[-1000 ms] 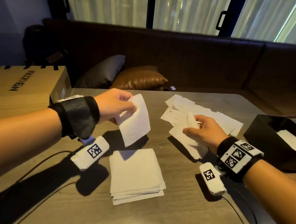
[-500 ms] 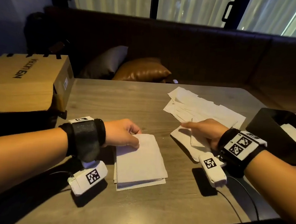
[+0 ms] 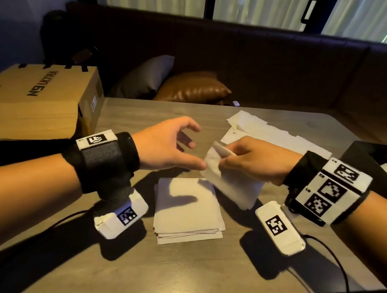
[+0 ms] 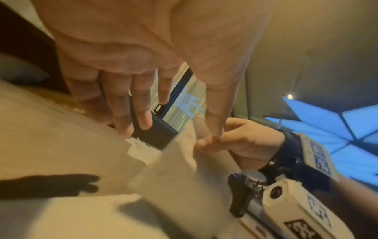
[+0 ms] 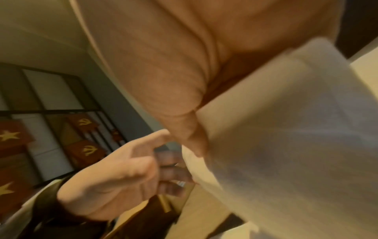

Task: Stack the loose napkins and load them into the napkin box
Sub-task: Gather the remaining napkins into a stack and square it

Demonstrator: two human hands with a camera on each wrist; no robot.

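My right hand [image 3: 239, 158] pinches one white napkin [image 3: 233, 183] by its upper edge, and the sheet hangs above the table. The right wrist view shows the same napkin [image 5: 286, 129] draped under the thumb. My left hand [image 3: 176, 145] hovers just left of it with fingers spread; its thumb tip reaches the napkin's edge. Below both hands lies a squared stack of napkins [image 3: 187, 211]. Loose napkins [image 3: 264, 135] are scattered behind my right hand. The black napkin box [image 3: 379, 159] sits at the right edge, with a napkin inside.
A cardboard box [image 3: 37, 103] occupies the table's left rear corner. Cushions [image 3: 192, 89] and a dark sofa stand behind the wooden table [image 3: 202, 268]. Cables run from both wrist units across the table's front.
My left hand left the stack and rose toward the middle with fingers spread. My right hand lifted a napkin off the loose pile and carried it left, over the stack.
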